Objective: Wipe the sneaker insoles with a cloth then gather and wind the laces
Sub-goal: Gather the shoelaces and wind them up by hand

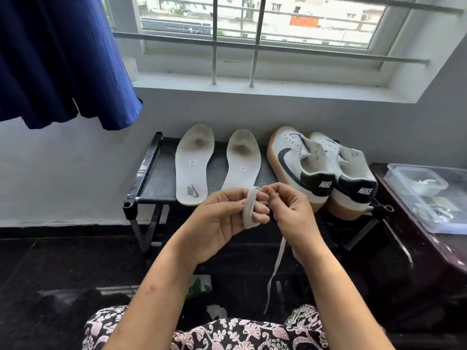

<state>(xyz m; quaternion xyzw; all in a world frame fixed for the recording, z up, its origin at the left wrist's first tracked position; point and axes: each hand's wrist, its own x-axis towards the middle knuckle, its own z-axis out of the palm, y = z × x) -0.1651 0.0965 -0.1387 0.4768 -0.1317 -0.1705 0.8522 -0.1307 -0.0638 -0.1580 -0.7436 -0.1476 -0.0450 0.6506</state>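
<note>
Two white insoles, the left insole [193, 164] and the right insole [242, 160], lie side by side on a low black rack [154, 173], stained dark at the heel. Two white sneakers with black heels, the left sneaker [298, 168] and the right sneaker [351, 173], stand to their right. In front of the rack, my left hand [222, 223] has a white lace [249, 208] looped around its fingers. My right hand [290, 213] pinches the lace at the top of the loop. The loose end of the lace hangs down below my right hand towards my lap.
A dark table [414, 248] at the right carries a clear plastic box [427, 195] with small items inside. A blue curtain [63, 59] hangs at the upper left beside a barred window [252, 39]. The floor is dark, with bits of litter [199, 286] near my knees.
</note>
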